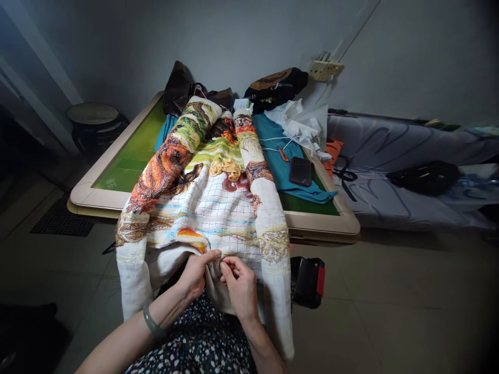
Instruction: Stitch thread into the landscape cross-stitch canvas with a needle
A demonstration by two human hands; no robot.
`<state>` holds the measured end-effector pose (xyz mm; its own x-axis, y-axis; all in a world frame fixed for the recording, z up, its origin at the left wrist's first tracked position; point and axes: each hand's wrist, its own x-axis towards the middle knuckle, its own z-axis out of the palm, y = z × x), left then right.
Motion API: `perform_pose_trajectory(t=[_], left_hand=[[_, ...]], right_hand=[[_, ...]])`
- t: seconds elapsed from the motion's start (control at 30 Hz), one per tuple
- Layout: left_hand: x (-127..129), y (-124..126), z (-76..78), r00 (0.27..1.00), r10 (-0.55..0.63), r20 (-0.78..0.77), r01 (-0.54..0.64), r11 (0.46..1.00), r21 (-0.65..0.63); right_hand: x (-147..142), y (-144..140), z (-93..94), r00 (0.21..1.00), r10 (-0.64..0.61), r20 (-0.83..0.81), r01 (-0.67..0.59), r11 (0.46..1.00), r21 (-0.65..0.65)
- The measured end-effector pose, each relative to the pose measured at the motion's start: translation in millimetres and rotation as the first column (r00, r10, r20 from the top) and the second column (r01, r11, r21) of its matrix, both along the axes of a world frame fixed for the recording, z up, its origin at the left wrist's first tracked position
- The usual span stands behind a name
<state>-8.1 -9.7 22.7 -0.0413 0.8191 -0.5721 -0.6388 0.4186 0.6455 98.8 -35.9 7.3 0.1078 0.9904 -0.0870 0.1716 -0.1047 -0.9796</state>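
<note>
A large cross-stitch canvas, gridded and partly filled with coloured stitching, drapes from the near edge of the green-topped table down into the person's lap, its sides rolled into two long bolsters. At its near hem the left hand pinches a fold of the cloth, thumb over fingers, and the right hand closes its fingertips on the same fold just beside it; whether a needle sits between them is too small to tell. This looks like stitching along the lower border, and a further stitch would need the fold kept taut and the right cell found. A bundle of yellow thread lies farther up the canvas. To the right on a teal cloth rests a dark phone, with crumpled white bags beyond. A black-and-red box stands on the floor near right. Nothing crowds the hands, though the rolled edges hang heavy on either side.
</note>
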Motion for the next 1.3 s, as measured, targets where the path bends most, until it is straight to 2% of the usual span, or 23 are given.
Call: perform_pose_trajectory(t=[0.3,0.63,0.83,1.03,1.3], left_hand=[[-2.0,-1.5,-5.4,0.999,-0.038,0.038,0.039,0.999,-0.010],[-3.5,-2.9,-8.2,0.992,-0.123,0.010,0.123,0.992,0.012],[-2.0,-2.0,-3.8,0.995,-0.096,0.011,0.096,0.995,-0.009],[0.7,0.8,0.0,1.000,-0.021,0.023,0.021,0.999,-0.030],[1.2,1.4,-4.7,0.995,-0.057,0.086,0.062,0.997,-0.054]], right_hand=[[-2.0,-2.1,8.4,0.989,-0.041,-0.139,0.021,0.990,-0.137],[-4.1,0.4,11.3,0.975,-0.052,-0.218,0.003,0.975,-0.221],[-6.4,-0.1,5.3,0.978,-0.022,-0.205,-0.013,0.986,-0.167],[-3.0,-0.6,-3.3,0.999,-0.037,-0.040,0.036,0.999,-0.009],[-4.3,1.2,-9.5,0.995,-0.099,0.021,0.097,0.992,0.080]])
